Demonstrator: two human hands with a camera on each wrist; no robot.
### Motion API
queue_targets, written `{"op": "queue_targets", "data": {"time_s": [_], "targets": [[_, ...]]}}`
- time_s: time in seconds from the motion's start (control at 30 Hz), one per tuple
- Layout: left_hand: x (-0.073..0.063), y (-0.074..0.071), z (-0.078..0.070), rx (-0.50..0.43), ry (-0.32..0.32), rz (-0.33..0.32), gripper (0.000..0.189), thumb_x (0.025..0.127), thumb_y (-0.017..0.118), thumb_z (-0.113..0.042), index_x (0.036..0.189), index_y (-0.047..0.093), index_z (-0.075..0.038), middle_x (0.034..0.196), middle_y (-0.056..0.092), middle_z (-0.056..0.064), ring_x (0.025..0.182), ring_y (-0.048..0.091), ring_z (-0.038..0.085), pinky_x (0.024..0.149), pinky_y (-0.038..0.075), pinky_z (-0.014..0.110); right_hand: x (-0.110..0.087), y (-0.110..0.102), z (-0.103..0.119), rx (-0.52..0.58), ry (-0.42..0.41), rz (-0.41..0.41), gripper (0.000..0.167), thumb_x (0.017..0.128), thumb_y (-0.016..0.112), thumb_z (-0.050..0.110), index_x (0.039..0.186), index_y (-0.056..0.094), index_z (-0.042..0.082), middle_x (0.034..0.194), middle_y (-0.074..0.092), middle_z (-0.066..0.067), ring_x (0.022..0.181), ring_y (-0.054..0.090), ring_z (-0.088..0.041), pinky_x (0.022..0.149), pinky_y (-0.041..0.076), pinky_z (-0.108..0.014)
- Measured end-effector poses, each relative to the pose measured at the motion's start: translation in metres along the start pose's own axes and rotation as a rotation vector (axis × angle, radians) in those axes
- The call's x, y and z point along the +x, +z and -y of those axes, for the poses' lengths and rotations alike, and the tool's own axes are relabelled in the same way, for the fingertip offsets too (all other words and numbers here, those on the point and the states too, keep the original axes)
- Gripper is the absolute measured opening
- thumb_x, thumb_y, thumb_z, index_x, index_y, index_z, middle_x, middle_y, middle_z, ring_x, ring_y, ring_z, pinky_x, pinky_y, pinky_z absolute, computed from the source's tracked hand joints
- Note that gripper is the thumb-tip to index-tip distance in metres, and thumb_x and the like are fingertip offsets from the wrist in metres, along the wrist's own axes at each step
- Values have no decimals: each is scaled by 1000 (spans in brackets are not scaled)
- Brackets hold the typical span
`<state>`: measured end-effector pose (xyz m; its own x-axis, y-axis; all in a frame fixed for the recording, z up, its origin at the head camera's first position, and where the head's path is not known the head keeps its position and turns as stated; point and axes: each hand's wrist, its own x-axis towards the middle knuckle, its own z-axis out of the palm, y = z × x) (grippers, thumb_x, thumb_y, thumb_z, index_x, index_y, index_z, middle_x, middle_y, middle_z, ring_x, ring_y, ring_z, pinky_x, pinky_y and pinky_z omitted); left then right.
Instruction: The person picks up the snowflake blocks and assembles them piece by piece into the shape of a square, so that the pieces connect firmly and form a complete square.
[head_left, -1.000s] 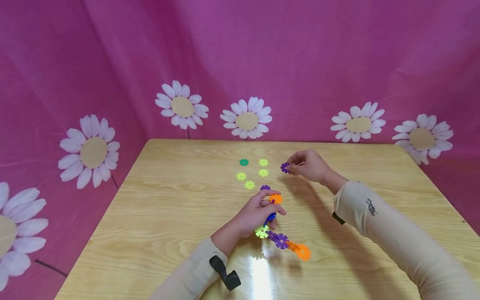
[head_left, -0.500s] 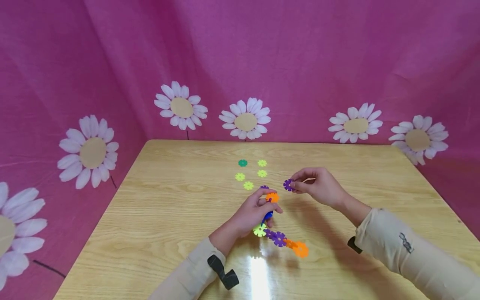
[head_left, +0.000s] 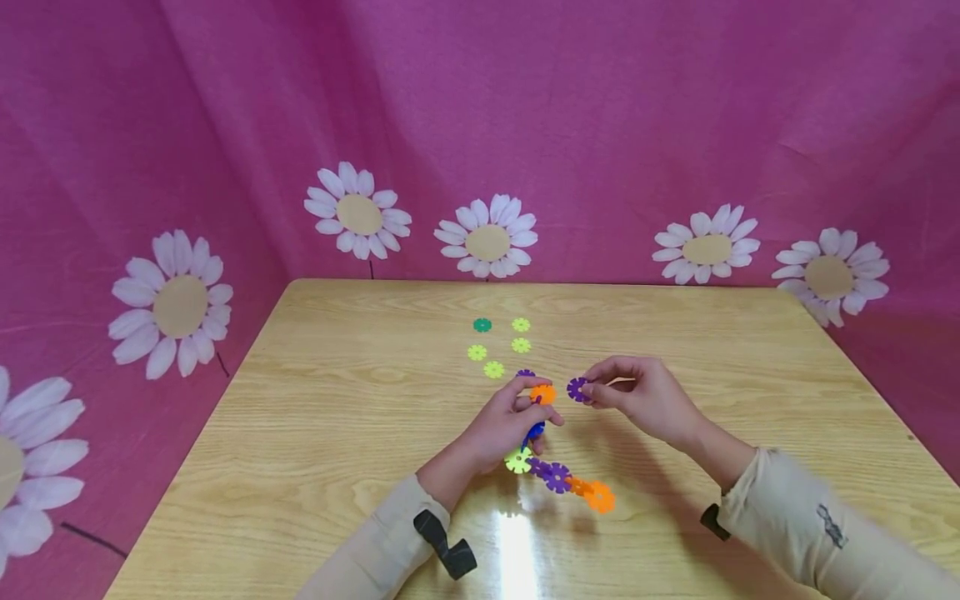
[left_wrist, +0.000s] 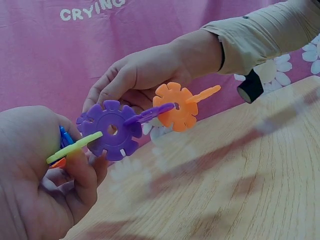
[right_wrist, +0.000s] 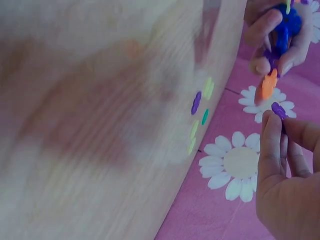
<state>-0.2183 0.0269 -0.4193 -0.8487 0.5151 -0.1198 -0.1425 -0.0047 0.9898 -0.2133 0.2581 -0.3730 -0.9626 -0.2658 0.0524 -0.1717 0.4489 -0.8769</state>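
My left hand (head_left: 495, 429) grips a chain of notched plastic flower discs above the table. An orange disc (head_left: 543, 393) sits at the chain's upper end, by my left fingertips. Below it come a blue disc (head_left: 536, 430), a yellow-green disc (head_left: 518, 460), purple discs (head_left: 557, 477) and orange discs (head_left: 600, 497) that reach out to the right. Part of the chain is hidden behind my fingers. Between thumb and fingers my right hand (head_left: 654, 402) pinches a single purple disc (right_wrist: 279, 110). A small gap separates it from the orange disc in the right wrist view.
Loose discs lie on the wooden table (head_left: 337, 400) beyond my left hand: a green disc (head_left: 482, 325), several yellow-green discs (head_left: 493, 369) and a purple disc (head_left: 526, 375). A pink curtain (head_left: 585, 150) with white flowers hangs behind and to the left.
My right hand has brought the purple disc back from the far part of the table to beside the orange end of the chain. The left hand has barely moved.
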Motion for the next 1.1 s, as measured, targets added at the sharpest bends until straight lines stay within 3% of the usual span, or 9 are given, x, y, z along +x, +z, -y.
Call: {"op": "queue_targets", "data": {"time_s": [0.13, 0.37, 0.57, 0.87, 1.1], "targets": [[0, 1, 0, -1, 5, 4, 40, 101, 55, -15, 140, 46, -14, 100, 73, 11, 56, 57, 16, 61, 54, 26, -7, 8, -2, 23, -15, -14, 17, 91, 72, 9, 105, 71, 0, 101, 73, -17, 86, 75, -30, 78, 61, -35], [0, 1, 0, 10, -7, 17, 45, 101, 57, -19, 143, 44, -11, 107, 72, 19, 58, 57, 16, 62, 54, 25, -16, 22, -5, 61, -66, -71, 15, 91, 71, 7, 105, 71, 0, 105, 74, -19, 87, 75, -34, 77, 61, -36], [1, 1, 0, 20, -3, 26, 45, 101, 57, -18, 143, 43, -11, 104, 73, 15, 58, 57, 16, 62, 54, 26, -20, 28, -6, -28, -87, -153, 13, 90, 74, 11, 102, 72, 6, 101, 75, -13, 81, 75, -32, 71, 62, -38], [1, 4, 0, 25, 15, 47, 46, 101, 56, -17, 144, 43, -11, 113, 70, 25, 56, 57, 15, 60, 55, 25, -24, 38, -5, -99, -141, -243, 12, 88, 75, 7, 99, 72, 7, 95, 74, -10, 78, 75, -19, 68, 59, -22], [1, 4, -1, 57, 23, 53, 52, 101, 59, -20, 149, 42, -14, 109, 74, 15, 56, 59, 16, 62, 55, 27, -28, 43, -6, -138, -236, -300, 14, 85, 77, 1, 96, 71, 7, 86, 74, -5, 72, 72, -11, 67, 59, -21]]}}
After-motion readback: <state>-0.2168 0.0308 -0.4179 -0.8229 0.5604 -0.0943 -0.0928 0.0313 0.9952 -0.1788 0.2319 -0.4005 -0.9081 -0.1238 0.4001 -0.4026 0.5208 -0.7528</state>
